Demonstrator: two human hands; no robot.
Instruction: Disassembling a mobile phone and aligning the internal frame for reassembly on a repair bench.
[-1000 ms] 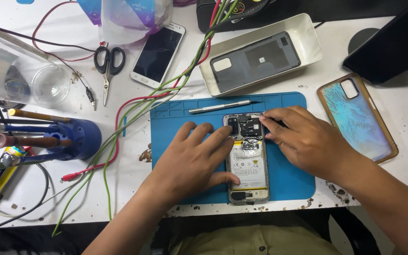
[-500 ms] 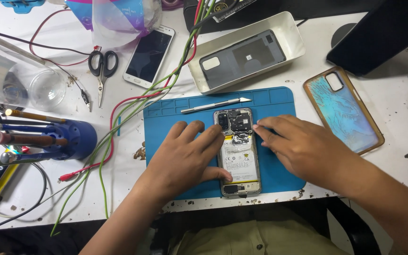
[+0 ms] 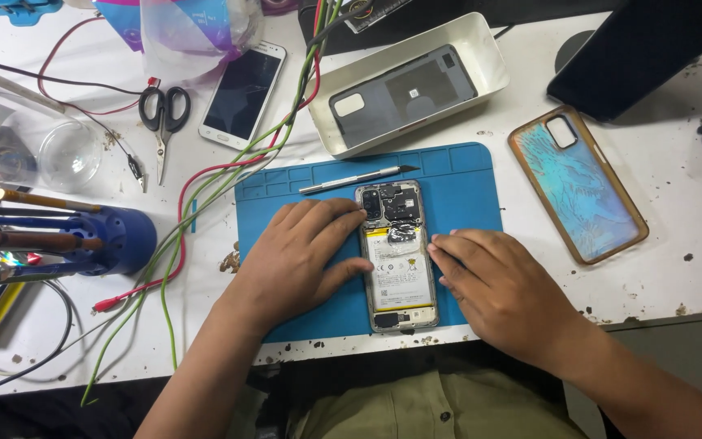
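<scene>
With its back cover (image 3: pixel 404 96) already lying in the tray (image 3: pixel 493 61) at twelve o'clock, the opened phone (image 3: pixel 398 262) is sitting with battery and board still in place while the left hand (image 3: pixel 298 262) and right hand (image 3: pixel 504 294) are bracing it flat-fingered, gripping nothing.

Blue mat, white bench, bright wires

The work mat (image 3: pixel 465 187) is plain blue on a white table (image 3: pixel 676 268) speckled with dark flecks. The opened phone (image 3: pixel 397 260) shows a white battery with black print and a black top board. The phone case (image 3: pixel 577 184) is turquoise with a crackled pattern and an amber-brown rim. The tray (image 3: pixel 489 61) is cream, holding a dark grey back cover (image 3: pixel 404 93). The scissors (image 3: pixel 163 110) have black handles. Wires (image 3: pixel 205 191) run green and red. The tool holder (image 3: pixel 119 237) is deep blue.
</scene>
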